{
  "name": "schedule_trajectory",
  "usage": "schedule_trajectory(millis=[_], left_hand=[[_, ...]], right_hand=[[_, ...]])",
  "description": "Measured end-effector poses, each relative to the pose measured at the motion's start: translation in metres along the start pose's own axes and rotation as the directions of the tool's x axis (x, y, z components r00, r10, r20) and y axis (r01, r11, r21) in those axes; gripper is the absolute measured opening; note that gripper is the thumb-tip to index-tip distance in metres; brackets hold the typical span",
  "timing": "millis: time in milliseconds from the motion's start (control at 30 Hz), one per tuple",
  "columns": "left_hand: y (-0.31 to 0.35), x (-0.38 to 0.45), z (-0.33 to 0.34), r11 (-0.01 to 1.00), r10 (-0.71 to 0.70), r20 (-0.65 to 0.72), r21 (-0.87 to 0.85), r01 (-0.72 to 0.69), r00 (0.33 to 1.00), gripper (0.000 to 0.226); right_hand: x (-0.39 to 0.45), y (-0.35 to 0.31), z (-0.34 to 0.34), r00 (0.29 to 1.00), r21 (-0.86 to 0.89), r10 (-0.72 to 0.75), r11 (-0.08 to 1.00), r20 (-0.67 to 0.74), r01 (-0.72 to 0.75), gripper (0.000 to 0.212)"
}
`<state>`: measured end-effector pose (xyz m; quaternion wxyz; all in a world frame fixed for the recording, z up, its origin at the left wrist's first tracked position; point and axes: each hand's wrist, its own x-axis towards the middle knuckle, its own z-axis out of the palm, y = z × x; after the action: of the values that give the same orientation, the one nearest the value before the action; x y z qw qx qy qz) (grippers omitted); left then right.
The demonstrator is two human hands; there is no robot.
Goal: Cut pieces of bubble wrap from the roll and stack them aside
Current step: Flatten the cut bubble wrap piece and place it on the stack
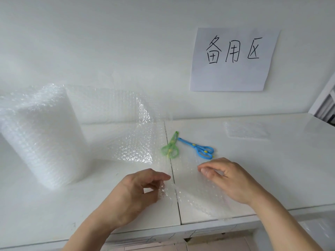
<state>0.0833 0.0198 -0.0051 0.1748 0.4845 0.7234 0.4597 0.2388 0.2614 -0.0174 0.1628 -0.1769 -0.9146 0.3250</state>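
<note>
A big roll of bubble wrap (pixel 39 134) stands upright at the left of the white table. Its loose sheet (pixel 137 142) runs right and forward across the table to the front edge. My left hand (pixel 139 194) pinches the sheet's near part between thumb and fingers. My right hand (pixel 228 180) has its curled fingers on the sheet's right edge and seems to grip it. Green scissors (pixel 171 147) lie partly under the sheet. Blue scissors (pixel 198 148) lie just right of them. A cut piece of bubble wrap (pixel 246 130) lies flat at the back right.
A paper sign (pixel 233 58) with handwritten characters is stuck on the white wall above the cut piece. A seam (pixel 174 178) runs front to back between two tabletop panels. The table's front edge (pixel 181 228) is near my wrists. A window frame (pixel 324 98) shows at far right.
</note>
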Motion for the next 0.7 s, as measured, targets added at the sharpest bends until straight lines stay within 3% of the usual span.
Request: schedule_trajectory(millis=[100, 200, 400, 467, 567, 633, 700], left_hand=[[0.002, -0.002, 0.001, 0.996, 0.08, -0.032, 0.031, -0.079, 0.996, 0.014], [-0.002, -0.007, -0.001, 0.994, 0.103, -0.014, 0.04, -0.103, 0.995, 0.03], [-0.003, -0.017, -0.006, 0.995, 0.012, 0.093, -0.096, -0.003, 0.996, 0.025], [-0.002, -0.018, -0.008, 0.997, -0.008, 0.081, -0.077, 0.015, 0.997, 0.027], [0.0, -0.02, -0.012, 0.992, -0.045, 0.084, -0.115, 0.054, 0.995, 0.014], [0.0, -0.02, -0.013, 0.984, -0.051, 0.101, -0.167, 0.068, 0.994, 0.009], [0.0, -0.02, -0.014, 0.953, -0.066, 0.099, -0.287, 0.092, 0.993, 0.015]], right_hand=[[-0.009, 0.0, -0.001, 1.0, 0.027, 0.015, 1.0, -0.001, -0.015, 0.015], [-0.011, -0.003, -0.003, 1.0, 0.03, 0.022, 0.999, -0.008, -0.022, 0.015], [-0.002, -0.008, 0.0, 0.999, -0.015, 0.044, 0.999, 0.013, -0.044, 0.012], [-0.001, -0.008, 0.0, 0.998, 0.009, 0.058, 0.998, -0.005, -0.058, 0.027], [0.001, -0.012, -0.004, 0.998, 0.007, 0.066, 0.998, 0.012, -0.066, 0.073], [0.0, -0.013, -0.006, 0.996, 0.012, 0.078, 0.997, 0.047, -0.078, 0.094], [-0.002, -0.011, -0.007, 0.994, 0.071, 0.089, 0.993, 0.057, -0.093, 0.087]])
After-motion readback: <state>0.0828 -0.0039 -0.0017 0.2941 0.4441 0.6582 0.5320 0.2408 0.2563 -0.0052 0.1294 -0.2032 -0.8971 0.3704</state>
